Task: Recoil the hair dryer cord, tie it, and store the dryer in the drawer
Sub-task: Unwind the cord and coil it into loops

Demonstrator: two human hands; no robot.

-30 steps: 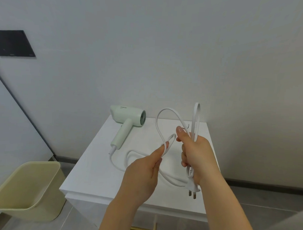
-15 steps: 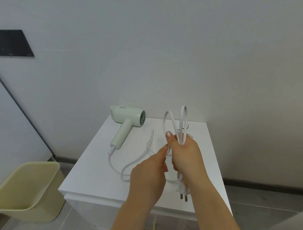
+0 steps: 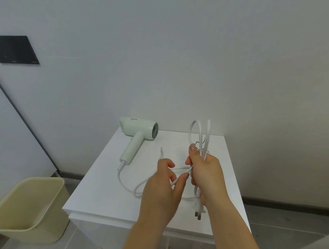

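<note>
- A pale yellow bin (image 3: 26, 209) is standing on the floor, off the left edge of the white cabinet top (image 3: 101, 187).
- The mint-green hair dryer (image 3: 139, 131) is lying at the back left corner of that top, its handle pointing toward the front. It is looking light and hard-shelled to me, and the handle is the obvious place to take it for the drawer.
- Its white cord (image 3: 121, 164) is trailing from the handle's end in a slack curve across the middle of the top. It is looking soft and springy, so the loops will probably be trying to open unless gripped where they cross.
- The left hand (image 3: 163, 191) is pinching the slack strand between its fingers, above the front half.
- The right hand (image 3: 205, 172) is clutching the gathered loops in a curled fist, with two of them rising above it.
- The plug (image 3: 199, 206) is dangling below that fist, toward the front right.
</note>
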